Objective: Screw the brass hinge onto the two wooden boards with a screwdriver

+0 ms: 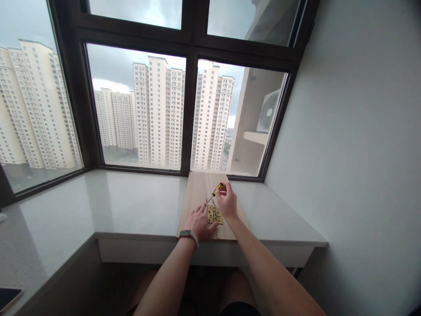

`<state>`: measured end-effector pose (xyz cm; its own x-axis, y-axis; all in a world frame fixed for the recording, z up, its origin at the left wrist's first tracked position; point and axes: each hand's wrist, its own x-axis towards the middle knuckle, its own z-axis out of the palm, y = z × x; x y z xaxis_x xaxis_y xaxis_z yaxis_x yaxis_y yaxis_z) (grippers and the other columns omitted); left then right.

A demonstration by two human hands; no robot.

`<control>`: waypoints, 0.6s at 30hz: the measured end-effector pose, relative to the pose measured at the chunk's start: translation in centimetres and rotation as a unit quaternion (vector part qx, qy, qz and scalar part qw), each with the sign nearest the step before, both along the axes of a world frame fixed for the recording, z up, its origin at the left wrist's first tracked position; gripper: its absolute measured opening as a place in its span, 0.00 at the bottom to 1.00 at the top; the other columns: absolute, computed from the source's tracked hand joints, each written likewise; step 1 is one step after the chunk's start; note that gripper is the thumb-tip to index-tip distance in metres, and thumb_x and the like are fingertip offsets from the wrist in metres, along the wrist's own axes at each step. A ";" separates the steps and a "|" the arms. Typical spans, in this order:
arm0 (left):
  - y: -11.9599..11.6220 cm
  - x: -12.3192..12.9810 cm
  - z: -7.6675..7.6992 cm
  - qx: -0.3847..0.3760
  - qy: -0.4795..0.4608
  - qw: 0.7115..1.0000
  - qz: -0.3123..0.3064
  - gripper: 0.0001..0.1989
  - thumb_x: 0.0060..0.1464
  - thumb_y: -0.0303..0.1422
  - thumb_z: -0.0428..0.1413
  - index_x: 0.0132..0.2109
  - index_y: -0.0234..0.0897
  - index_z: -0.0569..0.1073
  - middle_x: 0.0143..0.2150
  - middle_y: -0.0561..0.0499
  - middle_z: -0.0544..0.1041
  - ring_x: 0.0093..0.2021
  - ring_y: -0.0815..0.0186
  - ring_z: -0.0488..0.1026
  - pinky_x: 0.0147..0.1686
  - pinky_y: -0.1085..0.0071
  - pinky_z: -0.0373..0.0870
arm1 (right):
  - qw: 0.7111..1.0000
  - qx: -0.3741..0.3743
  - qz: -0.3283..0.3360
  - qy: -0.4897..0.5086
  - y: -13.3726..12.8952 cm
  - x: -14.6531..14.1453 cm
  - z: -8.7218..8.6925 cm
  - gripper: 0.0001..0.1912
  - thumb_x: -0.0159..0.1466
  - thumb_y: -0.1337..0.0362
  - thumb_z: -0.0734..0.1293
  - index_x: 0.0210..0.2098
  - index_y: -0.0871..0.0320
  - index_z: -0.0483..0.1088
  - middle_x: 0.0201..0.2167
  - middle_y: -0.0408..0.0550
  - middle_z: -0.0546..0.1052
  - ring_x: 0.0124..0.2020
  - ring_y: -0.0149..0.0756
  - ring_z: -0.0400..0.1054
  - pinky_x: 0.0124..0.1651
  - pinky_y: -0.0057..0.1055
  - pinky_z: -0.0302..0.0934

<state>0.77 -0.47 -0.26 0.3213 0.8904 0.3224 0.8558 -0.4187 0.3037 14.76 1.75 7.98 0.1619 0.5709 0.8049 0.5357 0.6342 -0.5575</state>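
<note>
My right hand (227,202) is closed around the yellow and black handle of a screwdriver (217,189). The screwdriver is tilted, its thin shaft running down and left to the fingertips of my left hand (198,221). That hand lies stretched out on the wooden boards (194,193), thumb apart from the fingers, with a watch (186,233) on the wrist. Between my hands a brass-coloured hinge (215,216) lies across the seam of the boards. Small screws seem to stand near its upper edge. The screwdriver's tip is too small to make out.
The boards rest on a pale stone counter (138,202) with a front edge close to my legs. Dark-framed windows (189,109) rise behind it, and a white wall (345,123) stands at the right. A dark flat device (9,298) lies at the lower left.
</note>
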 end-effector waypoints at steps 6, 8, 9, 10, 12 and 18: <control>0.2 0.0 -0.2 0.015 -0.004 1.000 0.001 0.45 0.58 0.60 0.48 0.72 0.34 0.57 0.75 0.41 0.54 0.71 0.47 0.55 0.66 0.54 0.56 | 1.000 0.000 0.002 -0.021 0.1 0.2 0.2 0.14 0.68 0.54 0.65 0.49 0.55 0.69 0.35 0.47 0.78 0.32 0.36 0.74 0.37 0.35 0.75; 0.2 0.0 -0.2 0.015 -0.005 1.000 0.001 0.45 0.58 0.60 0.48 0.72 0.35 0.57 0.75 0.42 0.53 0.71 0.47 0.55 0.66 0.53 0.56 | 1.000 -0.001 -0.004 -0.031 0.0 0.3 0.2 0.15 0.68 0.53 0.65 0.48 0.56 0.70 0.35 0.48 0.78 0.32 0.36 0.74 0.36 0.35 0.74; 0.2 0.0 -0.2 0.014 -0.004 1.000 0.002 0.45 0.58 0.60 0.48 0.72 0.35 0.57 0.75 0.42 0.53 0.71 0.47 0.55 0.66 0.53 0.56 | 0.999 -0.003 -0.003 -0.035 -0.1 0.3 0.3 0.15 0.68 0.52 0.65 0.48 0.55 0.70 0.35 0.49 0.78 0.32 0.37 0.73 0.36 0.35 0.74; 0.2 0.0 -0.2 0.013 -0.004 1.000 0.001 0.45 0.58 0.60 0.48 0.72 0.35 0.57 0.75 0.42 0.53 0.71 0.46 0.55 0.66 0.53 0.56 | 0.999 -0.005 -0.001 -0.038 -0.1 0.3 0.3 0.16 0.68 0.51 0.65 0.48 0.55 0.71 0.36 0.49 0.78 0.32 0.37 0.74 0.36 0.35 0.74; 0.1 0.0 -0.2 0.012 -0.003 1.000 0.000 0.45 0.58 0.60 0.47 0.72 0.35 0.57 0.75 0.42 0.53 0.71 0.47 0.55 0.66 0.53 0.56 | 0.999 -0.008 0.009 -0.043 -0.2 0.3 0.4 0.16 0.69 0.52 0.65 0.49 0.55 0.71 0.37 0.50 0.79 0.34 0.38 0.74 0.37 0.35 0.74; -0.1 0.1 0.2 0.004 -0.003 1.000 -0.001 0.44 0.59 0.59 0.48 0.73 0.37 0.56 0.75 0.43 0.53 0.72 0.47 0.53 0.67 0.52 0.55 | 0.999 -0.017 0.031 -0.039 -0.2 0.1 0.4 0.15 0.70 0.56 0.62 0.53 0.53 0.72 0.44 0.51 0.80 0.39 0.40 0.76 0.42 0.38 0.74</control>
